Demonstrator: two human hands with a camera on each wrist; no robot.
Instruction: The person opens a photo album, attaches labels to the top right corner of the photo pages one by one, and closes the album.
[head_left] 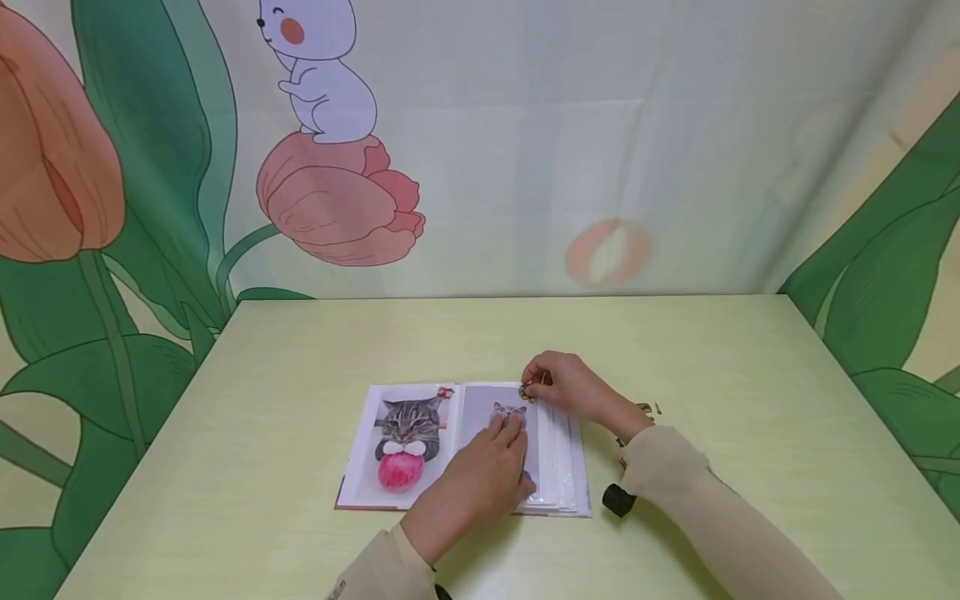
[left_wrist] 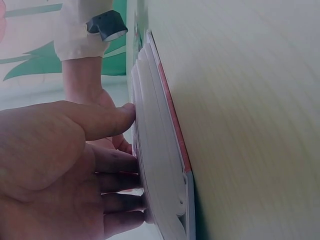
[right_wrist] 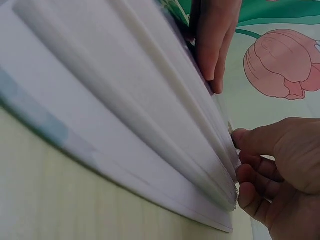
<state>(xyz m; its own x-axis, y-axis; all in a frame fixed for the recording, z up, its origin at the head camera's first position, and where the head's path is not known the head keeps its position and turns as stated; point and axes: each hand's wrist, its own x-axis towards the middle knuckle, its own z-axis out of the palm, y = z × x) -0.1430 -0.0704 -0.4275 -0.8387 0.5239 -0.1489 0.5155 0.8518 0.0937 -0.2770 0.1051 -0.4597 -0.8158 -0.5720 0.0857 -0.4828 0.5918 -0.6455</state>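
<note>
Soft, even light covers the surface (head_left: pixel 270 375), with faint shadows before the album (head_left: pixel 452 417) and dimmer, hazier wrist views.

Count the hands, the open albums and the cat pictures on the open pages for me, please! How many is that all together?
Hands: 2 (left hand, right hand)
Open albums: 1 (photo album)
Cat pictures: 2 (striped cat picture, partly covered cat picture)
Total: 5
</note>
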